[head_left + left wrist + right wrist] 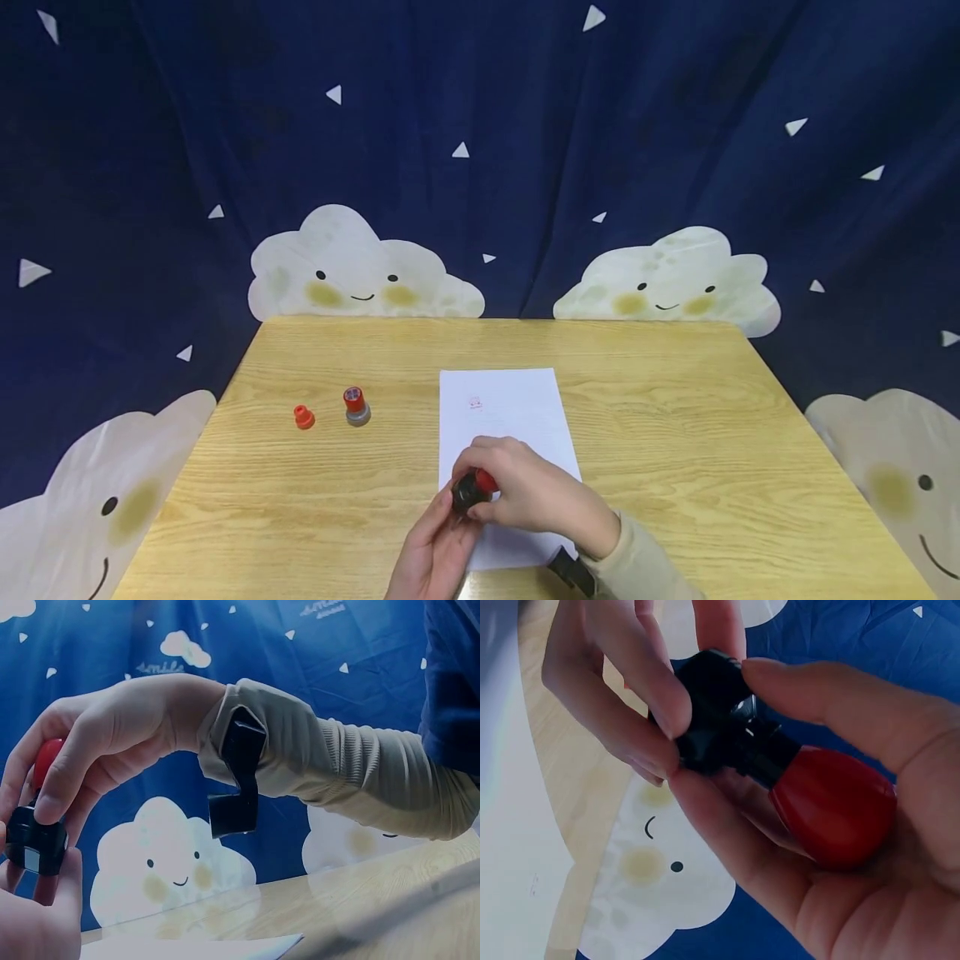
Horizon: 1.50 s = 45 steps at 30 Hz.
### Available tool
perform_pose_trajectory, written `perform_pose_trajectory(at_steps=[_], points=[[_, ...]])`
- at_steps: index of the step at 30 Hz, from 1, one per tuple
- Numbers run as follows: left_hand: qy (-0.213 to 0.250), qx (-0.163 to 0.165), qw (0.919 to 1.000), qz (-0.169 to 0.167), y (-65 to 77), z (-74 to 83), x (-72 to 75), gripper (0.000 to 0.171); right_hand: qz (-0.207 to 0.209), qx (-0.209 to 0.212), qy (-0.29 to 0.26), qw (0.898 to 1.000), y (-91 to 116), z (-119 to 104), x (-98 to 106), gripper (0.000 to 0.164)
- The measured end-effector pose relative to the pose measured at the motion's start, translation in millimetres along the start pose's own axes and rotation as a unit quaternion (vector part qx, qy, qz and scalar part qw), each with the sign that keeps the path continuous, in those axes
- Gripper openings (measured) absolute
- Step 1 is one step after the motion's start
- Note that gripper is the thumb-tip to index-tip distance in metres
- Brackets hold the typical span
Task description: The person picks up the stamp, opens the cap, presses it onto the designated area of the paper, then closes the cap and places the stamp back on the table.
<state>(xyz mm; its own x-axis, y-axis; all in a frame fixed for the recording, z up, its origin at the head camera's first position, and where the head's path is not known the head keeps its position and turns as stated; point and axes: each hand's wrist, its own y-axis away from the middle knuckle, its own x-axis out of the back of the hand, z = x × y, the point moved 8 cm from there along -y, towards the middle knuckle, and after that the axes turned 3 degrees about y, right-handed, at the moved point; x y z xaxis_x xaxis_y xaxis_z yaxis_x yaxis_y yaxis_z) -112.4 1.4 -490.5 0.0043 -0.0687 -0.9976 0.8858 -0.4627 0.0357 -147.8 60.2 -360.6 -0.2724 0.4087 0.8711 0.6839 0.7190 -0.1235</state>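
Sleeve: we see a beige cuff (648, 562) on the right arm, with a black bracket (244, 761) fixed near the wrist.
Left hand: we find it (435, 550) palm upward, thumb and fingers curled in to pinch the black end of the stamp.
Right hand: we see this one (528, 492) closed around the same stamp, the red knob against its palm, fingertips reaching onto the black part.
Stamp: we have the black body (467, 495) and rounded red knob between both hands, tilted, raised over the near left part of the paper.
Paper: we see a white sheet (517, 400) flat on the tabletop, partly hidden by the hands.
Print: we notice a small red mark (475, 402) near the sheet's far left corner; its details are too small to read.
Small red piece: it stands (303, 417) left of the paper, well apart.
Red-and-grey cylinder: we see it (356, 407) upright, between that piece and the sheet, on a wider grey base.
Tabletop: pale wood grain (675, 417).
Curtain: dark blue (450, 67), with white triangles and smiling clouds (363, 250).
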Motion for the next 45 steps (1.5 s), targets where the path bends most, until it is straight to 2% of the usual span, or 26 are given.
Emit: perform_pose_trajectory(at_steps=[9,15,19,22,27,32,38,45], points=[[-0.014,0.010,0.9997,-0.015,-0.3,-0.9,-1.1,0.034,-0.018,0.006,0.006,1.000,-2.9,0.8,1.0,0.034],[-0.009,0.007,0.9999,-0.013,-0.2,-0.1,-2.9,0.035,-0.007,-0.003,0.015,1.000,-3.1,1.1,1.7,0.046],[0.008,-0.009,0.9999,-0.002,-0.2,2.3,-4.8,0.035,0.027,-0.039,-0.030,0.998,-2.8,7.0,4.9,0.056],[0.025,-0.024,0.9994,0.008,0.1,5.3,-5.8,0.035,0.060,-0.058,-0.086,0.993,-1.4,12.0,4.9,0.055],[0.024,-0.030,0.9992,0.015,0.8,6.8,-3.8,0.036,0.090,-0.045,-0.144,0.985,3.1,16.7,-2.6,0.042],[0.024,-0.022,0.9994,0.010,1.1,4.6,0.8,0.038,0.104,-0.053,-0.182,0.976,6.8,25.3,-13.8,0.041],[0.039,-0.006,0.9989,-0.028,-0.6,2.4,-0.6,0.041,0.136,-0.064,-0.208,0.966,10.7,32.5,-24.4,0.041],[0.032,0.002,0.9989,-0.034,-0.8,2.0,2.2,0.041,0.150,-0.076,-0.210,0.963,13.5,31.7,-26.1,0.043]])
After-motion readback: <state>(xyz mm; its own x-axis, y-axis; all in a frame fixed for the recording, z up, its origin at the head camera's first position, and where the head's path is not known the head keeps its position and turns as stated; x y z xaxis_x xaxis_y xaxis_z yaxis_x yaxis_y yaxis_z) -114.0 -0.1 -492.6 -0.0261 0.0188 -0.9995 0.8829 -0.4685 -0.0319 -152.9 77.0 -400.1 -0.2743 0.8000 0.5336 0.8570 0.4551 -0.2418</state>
